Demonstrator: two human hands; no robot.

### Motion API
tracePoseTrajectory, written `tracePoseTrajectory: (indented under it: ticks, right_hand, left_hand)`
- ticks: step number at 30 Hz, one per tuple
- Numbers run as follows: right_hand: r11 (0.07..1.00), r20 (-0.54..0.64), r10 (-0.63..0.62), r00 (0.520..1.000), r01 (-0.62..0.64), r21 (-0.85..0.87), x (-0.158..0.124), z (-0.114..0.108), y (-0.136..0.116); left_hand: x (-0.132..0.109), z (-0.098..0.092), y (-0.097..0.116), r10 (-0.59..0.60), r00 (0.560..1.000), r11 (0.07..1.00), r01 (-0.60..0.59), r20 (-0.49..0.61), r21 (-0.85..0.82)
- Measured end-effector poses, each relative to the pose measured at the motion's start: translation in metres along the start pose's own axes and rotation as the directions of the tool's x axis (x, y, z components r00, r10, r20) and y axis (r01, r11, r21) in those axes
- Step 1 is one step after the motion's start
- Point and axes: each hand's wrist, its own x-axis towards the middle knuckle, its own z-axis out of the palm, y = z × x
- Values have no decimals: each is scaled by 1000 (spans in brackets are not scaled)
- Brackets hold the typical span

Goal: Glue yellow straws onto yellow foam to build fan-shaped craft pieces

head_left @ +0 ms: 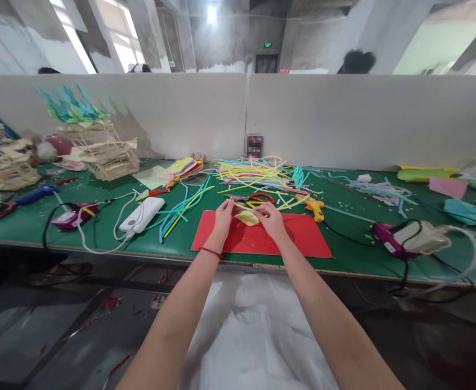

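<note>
My left hand [223, 218] and my right hand [272, 219] are close together over a red sheet [258, 241] at the front of the table. Their fingers are closed on a small pale-yellow piece [248, 218], one hand on each side of it. It looks thin, with strips along its upper edge; its exact kind is too small to make out. Just beyond my fingers lie scissors with red-orange handles [264, 197]. A yellow glue gun [314, 208] rests at the right rear of the red sheet, its black cord trailing right.
Thin coloured strips [254, 173] are heaped at the back, near a phone [255, 146] leaning on the partition [181, 116]. Left are blue and yellow strips [185, 208], a white power strip [142, 215] and lattice models [110, 157]. A purple device [392, 241] with cords sits right.
</note>
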Motion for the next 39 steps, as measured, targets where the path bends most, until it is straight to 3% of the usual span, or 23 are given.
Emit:
tracePoseTrajectory:
  ticks: [4, 8, 18, 22, 28, 39]
  right_hand:
    - [991, 0, -40, 999, 40, -127, -11, -8, -6]
    - [980, 2, -29, 1000, 29, -195, -25, -8, -9]
    - [951, 83, -3, 997, 28, -308, -47, 0, -13]
    - [937, 135, 0, 991, 48, -347, -48, -2, -17]
    - [953, 94, 1, 996, 27, -301, -47, 0, -11]
    - [898, 90, 37, 995, 6, -440, -48, 4, -13]
  left_hand:
    - [6, -20, 10, 91, 987, 992, -79, -131, 94]
    - [14, -33, 12, 150, 981, 974, -125, -121, 189]
    - [7, -29, -2, 44, 999, 935, -41, -1, 352]
    - [5, -29, 0, 28, 999, 939, -20, -16, 344]
    - [6, -29, 0, 22, 1000, 936, -13, -22, 352]
    - [7, -30, -1, 19, 1000, 946, -15, -10, 323]
